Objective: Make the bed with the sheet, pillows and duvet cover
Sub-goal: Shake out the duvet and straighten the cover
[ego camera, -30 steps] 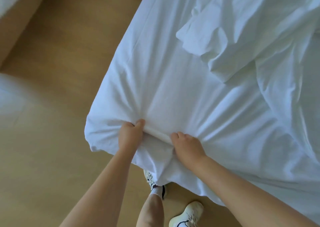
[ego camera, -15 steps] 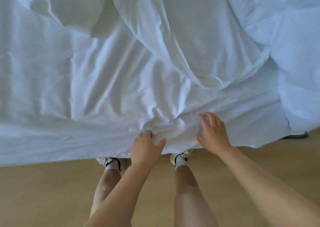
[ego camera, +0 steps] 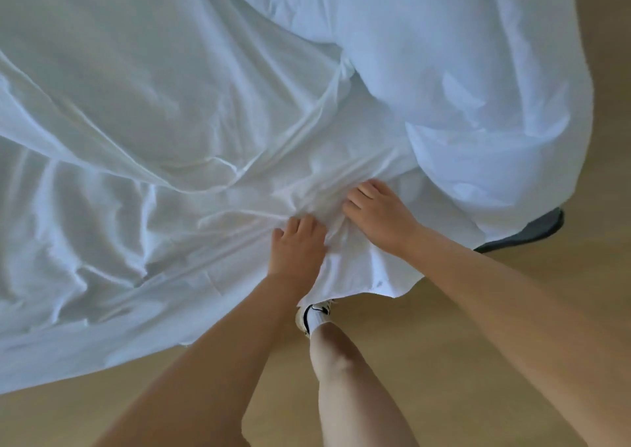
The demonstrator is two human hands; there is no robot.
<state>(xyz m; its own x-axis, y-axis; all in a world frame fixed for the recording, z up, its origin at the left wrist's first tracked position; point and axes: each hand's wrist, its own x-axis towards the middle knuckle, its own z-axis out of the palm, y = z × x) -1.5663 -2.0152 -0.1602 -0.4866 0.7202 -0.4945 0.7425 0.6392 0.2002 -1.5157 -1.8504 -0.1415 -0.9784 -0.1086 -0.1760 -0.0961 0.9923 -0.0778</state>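
1. The left hand (ego camera: 297, 247) is seen knuckles-up at the near edge of the bed. Its fingers are curled into a bunch of the white sheet (ego camera: 102, 242), which is gripped.
2. The right hand (ego camera: 380, 216) is placed just beside it, to the right and a little farther onto the bed. Its fingers (ego camera: 362, 192) are bent down into the same gathered cloth, and a fold is held under them.
3. Between the two hands a ridge of fabric is drawn up, and creases are fanned out from it toward the left and the far side.
4. Below the hands a flap of the sheet is hung over the bed's edge, and part of a white shoe (ego camera: 316, 313) is covered by its hem.
5. To the left the sheet is spread wrinkled across the bed, with its near border draped over the side.
6. A second white layer (ego camera: 153, 81) is laid on top at the upper left, and its folded edge runs down to just beyond the hands. It may be the duvet cover, though this cannot be told for certain.
7. A bulky white duvet (ego camera: 461, 88) is heaped at the upper right and overhangs the bed's corner. A dark bed base (ego camera: 532, 231) is exposed beneath it.
8. A wooden floor (ego camera: 461, 310) is seen below and to the right. A bare leg (ego camera: 341, 371) is seen between the forearms.
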